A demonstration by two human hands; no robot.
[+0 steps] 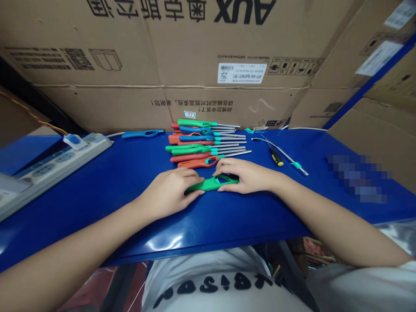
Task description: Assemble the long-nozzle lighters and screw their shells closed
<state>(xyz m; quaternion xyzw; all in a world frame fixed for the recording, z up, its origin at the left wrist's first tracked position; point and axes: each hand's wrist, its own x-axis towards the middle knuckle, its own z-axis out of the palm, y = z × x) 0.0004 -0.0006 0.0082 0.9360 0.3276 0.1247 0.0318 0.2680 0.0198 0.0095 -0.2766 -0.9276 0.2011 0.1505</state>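
A green long-nosed lighter body (208, 185) lies crosswise just over the blue tabletop, held at both ends. My left hand (175, 188) is closed on its handle end, thumb and fingers pinching it. At the other end, my right hand (245, 175) grips around the trigger loop; no metal tube shows there. Just behind my hands lies a pile of lighters (195, 143) in green, red, orange and blue, their metal tubes pointing right. The closest one is an orange lighter (196, 163).
A screwdriver (276, 156) and a loose metal lighter tube (286, 157) lie to the right. A blue lighter handle (143, 134) is at the back left, near a white power strip (55, 167). Cardboard walls (191, 56) close off the back of the blue table (130, 225).
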